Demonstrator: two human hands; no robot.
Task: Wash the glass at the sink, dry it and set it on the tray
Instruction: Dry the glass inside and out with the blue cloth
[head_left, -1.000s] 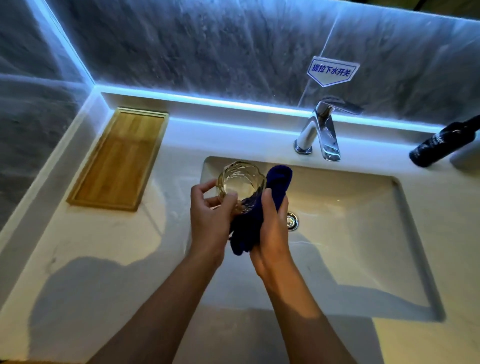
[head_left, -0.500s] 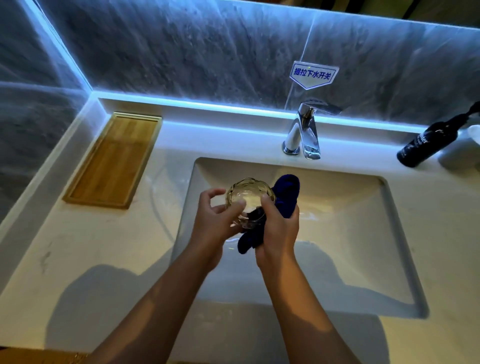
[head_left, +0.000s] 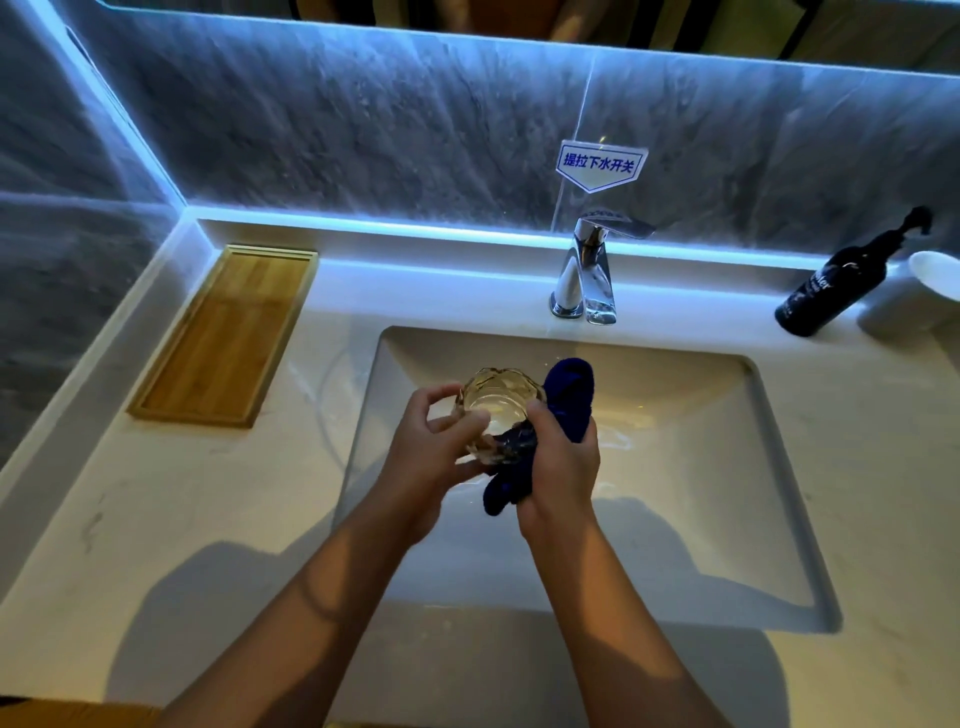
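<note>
Comparing against the view half a second prior, showed little change at the grip: glass (head_left: 496, 410) remained over the sink (head_left: 769, 467), near its left side, gripped between both hands. Left hand (head_left: 431, 452) grasped the near wall of the glass, thumb across the front, fingers curled at the rim. Right hand (head_left: 561, 462) clenched the blue cloth (head_left: 569, 389), pressing it against the right wall and underside of the glass; upper fold of cloth slightly higher past the rim than before. Judged as the drying step in progress, washing apparently done, faucet (head_left: 587, 280) not running. Wooden tray (head_left: 223, 332) lay well apart on the counter to the left, bare, placement not yet done. Glass appeared clear, short, with a faceted or ribbed wall and scalloped rim, mouth tilted up and slightly away; remaining droplets too small to tell.
</note>
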